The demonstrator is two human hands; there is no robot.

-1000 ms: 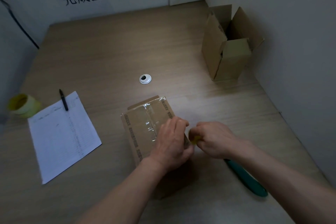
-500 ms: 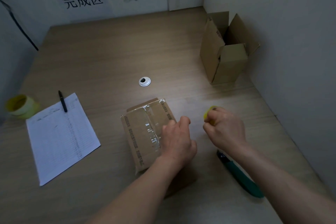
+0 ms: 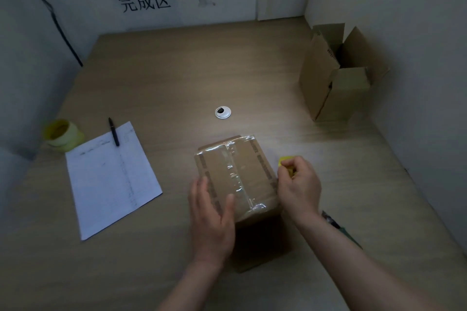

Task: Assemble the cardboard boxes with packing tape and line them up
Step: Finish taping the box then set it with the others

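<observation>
i see the wooden table (image 3: 177, 70) with the taped box (image 3: 235, 174) near its front centre, clear tape along the top seam; open box (image 3: 336, 78) stands far right by the wall; paper sheet (image 3: 111, 177) left, pen (image 3: 114, 131) on its top edge, yellow tape roll (image 3: 62, 132) beside it; left hand (image 3: 211, 214) lies flat, fingers straight, on the taped box's near left side; right hand (image 3: 299, 184) curled, pinching a small yellow object (image 3: 284, 160) at the box's right edge

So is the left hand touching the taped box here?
Touching. The head view shows the left hand lying flat on the top of the taped box, fingers straight over its left printed edge, thumb beside the tape seam, no gap visible.
</observation>
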